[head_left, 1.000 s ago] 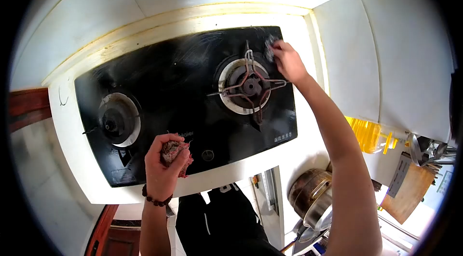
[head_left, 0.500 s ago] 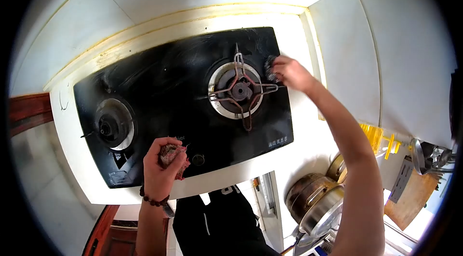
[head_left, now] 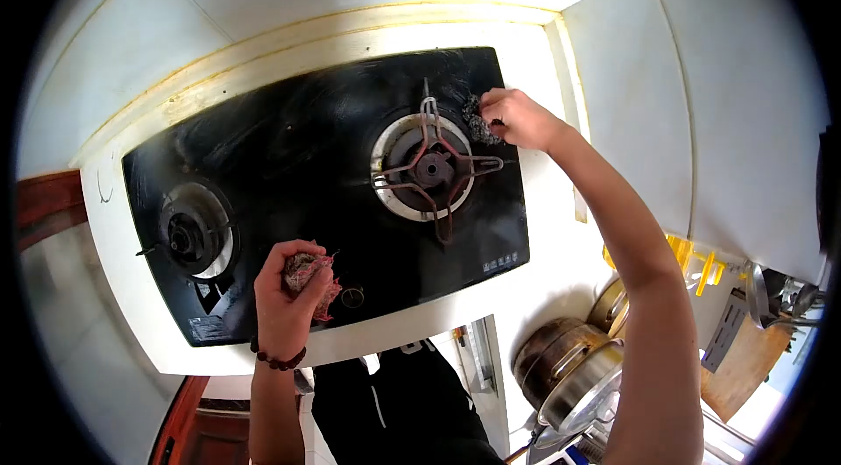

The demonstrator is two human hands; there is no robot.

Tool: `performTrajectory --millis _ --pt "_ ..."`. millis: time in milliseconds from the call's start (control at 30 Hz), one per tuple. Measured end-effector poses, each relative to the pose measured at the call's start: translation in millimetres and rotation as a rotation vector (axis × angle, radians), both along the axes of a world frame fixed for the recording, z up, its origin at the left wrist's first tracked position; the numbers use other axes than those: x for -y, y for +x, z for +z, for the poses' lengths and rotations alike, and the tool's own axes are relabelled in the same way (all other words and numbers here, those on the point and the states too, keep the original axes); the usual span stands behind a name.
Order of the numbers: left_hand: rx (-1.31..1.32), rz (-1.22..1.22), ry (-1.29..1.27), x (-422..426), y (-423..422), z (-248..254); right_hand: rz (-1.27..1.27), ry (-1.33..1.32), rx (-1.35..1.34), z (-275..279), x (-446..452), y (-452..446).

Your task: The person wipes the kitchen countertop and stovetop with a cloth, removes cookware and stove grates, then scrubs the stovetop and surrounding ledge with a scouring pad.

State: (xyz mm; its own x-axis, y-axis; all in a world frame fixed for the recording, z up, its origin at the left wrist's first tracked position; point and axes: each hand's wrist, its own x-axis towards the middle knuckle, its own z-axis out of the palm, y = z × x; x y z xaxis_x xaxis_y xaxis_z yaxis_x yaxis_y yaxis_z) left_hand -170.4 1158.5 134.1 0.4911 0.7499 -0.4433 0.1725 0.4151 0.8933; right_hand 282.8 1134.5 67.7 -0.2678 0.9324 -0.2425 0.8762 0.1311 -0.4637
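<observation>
1. On the black hob (head_left: 302,180), head view: grasps a dark scourer (head_left: 477,123) in the bent fingers of the right hand (head_left: 526,119), beside the right burner (head_left: 433,170); holds it low, apparently for contact with the hob.
2. At the hob's front: clasps a crumpled reddish-grey cloth (head_left: 310,270) in the curled fingers of the left hand (head_left: 282,312), presumably to keep it bunched.
</observation>
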Motion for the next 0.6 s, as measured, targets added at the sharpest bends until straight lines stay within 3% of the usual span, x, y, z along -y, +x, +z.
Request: performTrajectory --millis 133,400,433,467,533,600 --pt "0.008 0.025 -0.032 -1.9 2.0 0.2 -0.008 0.182 -0.137 -17.9 -60.4 -23.0" --pt "0.056 0.045 -0.026 -10.7 -4.6 -0.2 -0.142 0.077 0.002 -12.1 -9.7 8.8" --pt "0.059 0.052 -0.027 -10.5 -7.1 -0.7 -0.164 0.111 0.058 -15.5 -18.7 16.8" --pt "0.068 0.067 -0.063 -10.8 -9.2 -0.8 -0.405 0.123 0.079 -16.4 -33.8 14.9" --pt "0.077 0.082 -0.094 -11.7 -13.3 -1.4 -0.447 -0.042 0.175 -16.0 -83.9 14.0" --pt "0.037 0.043 0.007 -11.0 -18.8 -4.3 -0.296 0.034 0.258 -15.3 -131.6 -6.0"
